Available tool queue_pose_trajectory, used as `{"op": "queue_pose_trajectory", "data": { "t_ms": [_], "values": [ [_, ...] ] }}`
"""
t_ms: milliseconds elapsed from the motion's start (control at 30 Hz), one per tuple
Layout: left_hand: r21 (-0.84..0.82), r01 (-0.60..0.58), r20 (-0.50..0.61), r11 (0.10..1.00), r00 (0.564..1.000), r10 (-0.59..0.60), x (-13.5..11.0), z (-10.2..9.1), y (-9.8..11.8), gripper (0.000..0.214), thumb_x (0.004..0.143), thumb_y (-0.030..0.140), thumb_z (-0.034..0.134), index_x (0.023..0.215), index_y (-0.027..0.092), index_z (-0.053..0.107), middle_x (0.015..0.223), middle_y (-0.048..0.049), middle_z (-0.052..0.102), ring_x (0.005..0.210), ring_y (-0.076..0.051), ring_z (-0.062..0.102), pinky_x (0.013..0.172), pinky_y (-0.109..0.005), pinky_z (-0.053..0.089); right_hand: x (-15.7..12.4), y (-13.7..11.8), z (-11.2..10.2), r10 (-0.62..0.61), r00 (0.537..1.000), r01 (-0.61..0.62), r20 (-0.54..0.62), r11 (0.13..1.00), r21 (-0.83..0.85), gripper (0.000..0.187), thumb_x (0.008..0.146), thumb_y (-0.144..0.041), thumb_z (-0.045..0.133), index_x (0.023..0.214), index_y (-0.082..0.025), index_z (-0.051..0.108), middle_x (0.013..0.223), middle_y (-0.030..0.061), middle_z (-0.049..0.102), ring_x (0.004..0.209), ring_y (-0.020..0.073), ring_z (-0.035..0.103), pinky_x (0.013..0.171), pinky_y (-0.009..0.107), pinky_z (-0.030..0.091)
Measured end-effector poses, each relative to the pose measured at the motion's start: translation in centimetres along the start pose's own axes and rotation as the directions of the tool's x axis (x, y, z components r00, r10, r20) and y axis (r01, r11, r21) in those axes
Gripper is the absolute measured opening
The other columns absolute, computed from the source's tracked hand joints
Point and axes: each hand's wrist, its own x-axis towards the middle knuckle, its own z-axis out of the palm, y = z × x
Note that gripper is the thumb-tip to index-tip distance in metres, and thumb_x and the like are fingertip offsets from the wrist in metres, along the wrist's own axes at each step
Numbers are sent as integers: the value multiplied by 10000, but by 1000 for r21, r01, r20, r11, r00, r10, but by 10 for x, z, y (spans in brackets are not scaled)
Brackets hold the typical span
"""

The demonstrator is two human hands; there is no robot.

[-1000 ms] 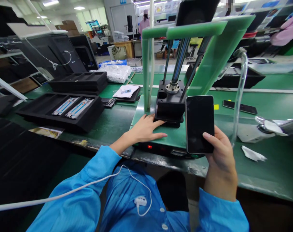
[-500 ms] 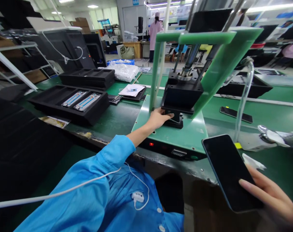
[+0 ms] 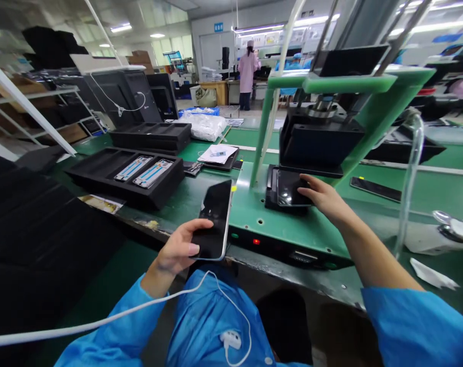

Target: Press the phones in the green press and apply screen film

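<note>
Head view, writing: white marks on the blue sign (image 3: 219, 27) on the far wall, too small to read.
Left hand (image 3: 180, 247): your fingers and thumb grip the held phone (image 3: 215, 214).
Held phone: tilted, just off the press's left front; glossy black face, pale rounded rim, yellow tab (image 3: 233, 188) at its upper right edge.
Right hand (image 3: 322, 199): your fingertips touch the second phone (image 3: 287, 188); can't tell whether your grip closes round its edge.
Second phone: lies in the black fixture (image 3: 271, 198), below the raised press block (image 3: 311, 145); dark, shiny, bright reflections.
Press: smooth green base plate (image 3: 247, 218), translucent green frame (image 3: 262, 135), red lit switch (image 3: 256, 241) on the black front.
Foam tray (image 3: 165, 193): matte black, divided into slots; two flat pale panels (image 3: 153, 174) with blue strips sit side by side.
Right of press: third phone (image 3: 375, 188), dark, flat on the green bench; clear bent tube (image 3: 405, 191) nearby.
</note>
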Motion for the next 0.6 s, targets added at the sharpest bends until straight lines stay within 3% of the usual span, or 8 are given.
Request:
{"op": "queue_pose_trajectory", "data": {
  "t_ms": [67, 167, 233, 333, 400, 467, 600],
  "values": [
    [308, -116, -53, 944, 989, 139, -5, -8, -4, 458, 814, 421, 586, 1225, 245, 686, 1153, -89, 731, 1021, -296, 705, 878, -484, 596, 13, -3, 7, -47, 998, 52, 40, 989, -137, 367, 732, -309, 667, 1081, -205, 719, 983, 77, 725, 926, 297, 675, 900, 447, 526],
    [725, -226, -12, 651, 940, 340, 10, -7, -12, 447, 906, 335, 528, 1339, 264, 615, 1354, -79, 634, 1242, -277, 603, 1074, -455, 494, 20, -7, 10, -94, 991, 123, 97, 927, -353, 372, 741, -364, 691, 1083, -228, 739, 923, 82, 721, 889, 333, 663, 889, 502, 503],
    [860, -246, 58, 446, 917, 394, 28, 0, -24, 563, 904, 415, 588, 1430, 226, 518, 1439, -122, 560, 1307, -307, 550, 1079, -467, 483, 20, -9, 11, -96, 989, 141, 117, 868, -476, 410, 751, -443, 703, 1112, -253, 745, 922, 96, 716, 899, 364, 653, 873, 537, 490],
    [948, -219, 129, 229, 928, 350, 53, 11, -45, 885, 765, 578, 745, 1474, 152, 429, 1497, -220, 468, 1335, -384, 507, 1026, -501, 501, 13, -10, 13, -71, 991, 125, 110, 773, -622, 460, 796, -556, 659, 1147, -272, 748, 1013, 136, 700, 890, 401, 648, 813, 574, 488],
    [966, -204, 148, 161, 941, 304, 63, 16, -57, 984, 711, 609, 780, 1482, 130, 397, 1507, -252, 436, 1346, -401, 490, 1010, -495, 505, 2, -9, 10, -72, 987, 152, 141, 681, -716, 483, 861, -582, 571, 1208, -283, 725, 1081, 144, 681, 888, 399, 656, 761, 552, 508],
    [966, -212, 167, 146, 947, 273, 69, 20, -63, 1008, 710, 614, 778, 1493, 128, 368, 1505, -255, 434, 1353, -397, 482, 1008, -489, 505, -16, -2, 2, -136, 968, 248, 209, 608, -754, 517, 922, -575, 461, 1271, -271, 691, 1118, 142, 670, 919, 388, 662, 737, 522, 532],
    [952, -232, 180, 201, 952, 247, 71, 21, -64, 987, 739, 621, 745, 1515, 176, 328, 1520, -227, 420, 1344, -382, 496, 1020, -493, 499, -70, 26, -26, -380, 871, 489, 310, 618, -616, 644, 944, -618, 380, 1396, -212, 594, 1251, 159, 646, 1079, 421, 625, 883, 605, 518]
  ]
}}
